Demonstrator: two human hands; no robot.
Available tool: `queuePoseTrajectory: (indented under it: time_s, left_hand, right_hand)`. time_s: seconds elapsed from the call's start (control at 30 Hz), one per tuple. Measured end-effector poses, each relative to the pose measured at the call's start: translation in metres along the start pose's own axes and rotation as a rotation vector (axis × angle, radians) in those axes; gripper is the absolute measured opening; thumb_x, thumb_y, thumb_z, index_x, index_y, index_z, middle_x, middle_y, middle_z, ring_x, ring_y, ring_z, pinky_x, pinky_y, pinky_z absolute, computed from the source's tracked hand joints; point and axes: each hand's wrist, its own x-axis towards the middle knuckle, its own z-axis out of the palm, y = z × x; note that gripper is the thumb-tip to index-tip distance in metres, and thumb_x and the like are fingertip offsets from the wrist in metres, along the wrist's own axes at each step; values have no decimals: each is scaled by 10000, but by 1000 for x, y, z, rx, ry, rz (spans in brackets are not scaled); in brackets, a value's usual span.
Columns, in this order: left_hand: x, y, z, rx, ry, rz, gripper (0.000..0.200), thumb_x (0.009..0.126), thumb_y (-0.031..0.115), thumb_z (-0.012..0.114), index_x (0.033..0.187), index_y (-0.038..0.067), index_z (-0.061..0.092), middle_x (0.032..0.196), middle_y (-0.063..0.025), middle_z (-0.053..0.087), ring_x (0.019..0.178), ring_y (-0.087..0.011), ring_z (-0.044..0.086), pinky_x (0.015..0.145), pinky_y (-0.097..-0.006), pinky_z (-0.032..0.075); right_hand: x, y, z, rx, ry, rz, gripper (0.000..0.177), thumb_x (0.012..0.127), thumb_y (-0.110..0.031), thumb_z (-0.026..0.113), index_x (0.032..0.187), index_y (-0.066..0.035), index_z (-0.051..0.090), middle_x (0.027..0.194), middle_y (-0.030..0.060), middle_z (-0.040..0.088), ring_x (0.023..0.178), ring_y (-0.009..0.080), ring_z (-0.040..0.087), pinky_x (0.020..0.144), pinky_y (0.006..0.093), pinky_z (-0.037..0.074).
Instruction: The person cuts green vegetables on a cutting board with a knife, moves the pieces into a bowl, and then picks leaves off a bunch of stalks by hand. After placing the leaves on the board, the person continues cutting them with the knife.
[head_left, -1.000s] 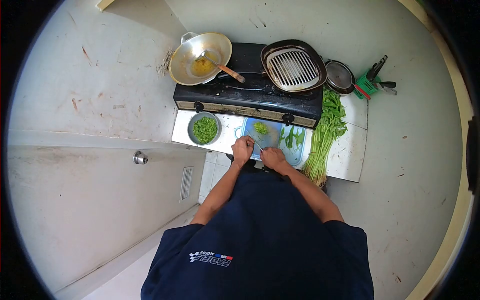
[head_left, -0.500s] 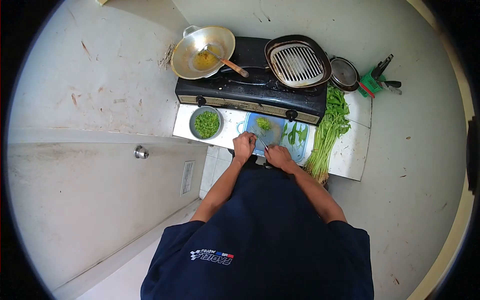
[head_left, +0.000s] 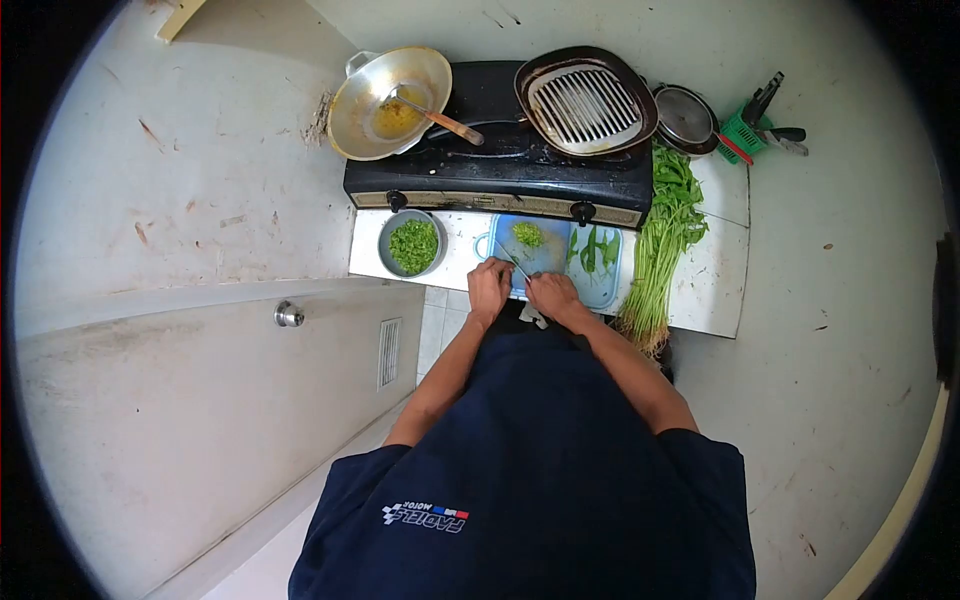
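Here are our greens, at three o'clock of the board — light and limp by the look, best gripped mid-stem. At six o'clock our right hand is wrapped round the knife; at eight, our left hand curls its fingers, contents hidden from us. That knife, blade toward eleven, should be stiff — handle only! Chopped bits at eleven: soft, easily bruised, scooped rather than pinched.
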Motion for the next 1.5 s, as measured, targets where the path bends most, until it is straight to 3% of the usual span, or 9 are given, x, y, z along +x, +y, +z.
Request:
queuePoseTrajectory:
  time_s: [0.23, 0.93, 1.5]
  left_hand:
    - [3, 0, 4, -129, 45, -92, 111, 847, 51, 666, 864, 63, 775, 836, -117, 728, 777, -317, 705, 744, -419, 566]
    - [5, -4, 11, -131, 22, -290, 154, 845, 111, 624, 850, 82, 775, 827, -131, 744, 744, -318, 723, 725, -411, 573]
    - [6, 6, -1, -143, 5, -311, 145, 838, 102, 630, 811, 89, 771, 822, -138, 740, 730, -304, 731, 703, -394, 576]
  right_hand:
    - [-17, 9, -6, 9, 29, 38, 376, 1001, -281, 540, 848, 1, 737, 812, 240, 730, 751, 412, 731, 729, 502, 592]
    - [-7, 6, -4, -68, -70, 3, 373, 990, -304, 553, 875, -19, 764, 872, 213, 750, 818, 377, 746, 762, 493, 594]
    - [-11, 1, -7, 11, -90, 18, 416, 1004, -323, 535, 892, 25, 733, 869, 259, 734, 810, 410, 737, 767, 520, 590]
